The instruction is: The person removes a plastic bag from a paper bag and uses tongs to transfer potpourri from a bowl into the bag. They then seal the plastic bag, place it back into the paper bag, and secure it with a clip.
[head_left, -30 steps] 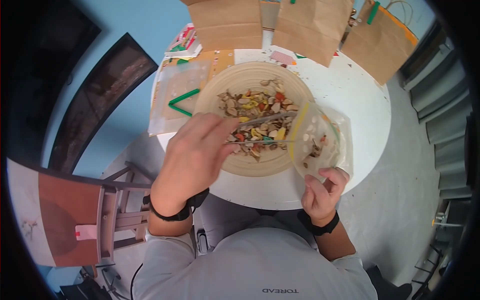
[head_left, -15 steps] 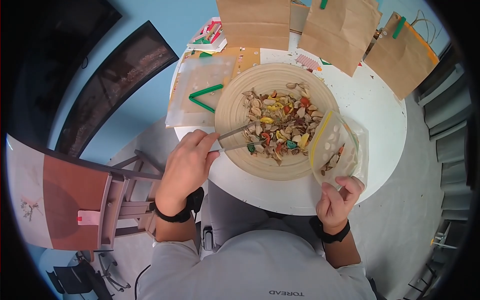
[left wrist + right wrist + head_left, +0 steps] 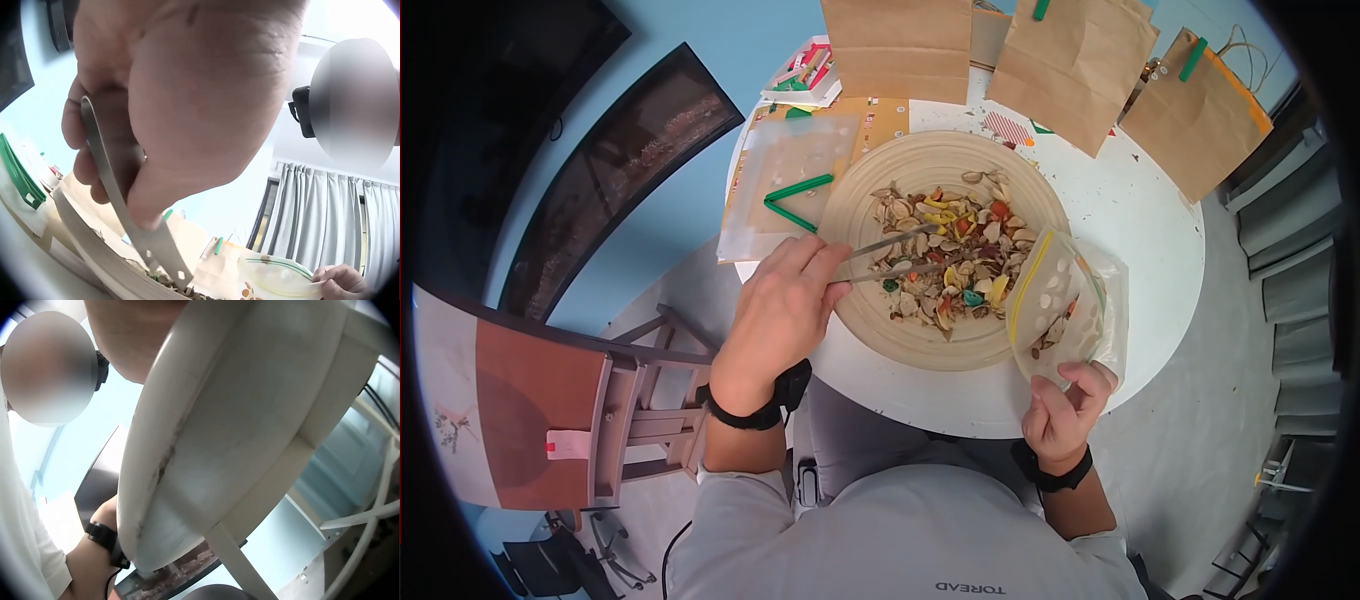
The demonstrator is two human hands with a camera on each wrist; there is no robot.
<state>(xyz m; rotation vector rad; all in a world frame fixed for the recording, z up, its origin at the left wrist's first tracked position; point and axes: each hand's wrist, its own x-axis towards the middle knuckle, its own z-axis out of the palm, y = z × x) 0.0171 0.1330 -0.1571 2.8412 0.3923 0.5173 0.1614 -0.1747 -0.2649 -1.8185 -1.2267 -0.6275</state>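
Observation:
My left hand holds metal tongs, whose two arms reach over dried petals and slices heaped on a round woven tray. In the left wrist view the tongs lie between the thumb and fingers of the left hand. My right hand pinches the lower edge of a clear zip bag with a yellow-green seal, its mouth towards the tray. A few dried pieces lie inside the bag. The right wrist view shows mostly the table's underside.
Brown paper bags stand along the far table edge, some with green clips. At the left lie a frosted plastic sheet, green strips and a white box of small items. Scraps dot the white table.
The tongs first reached to the bag's mouth, then drew back left over the heap; their tips now lie farther up among the pieces. The right hand keeps its pinch. The head view has shifted.

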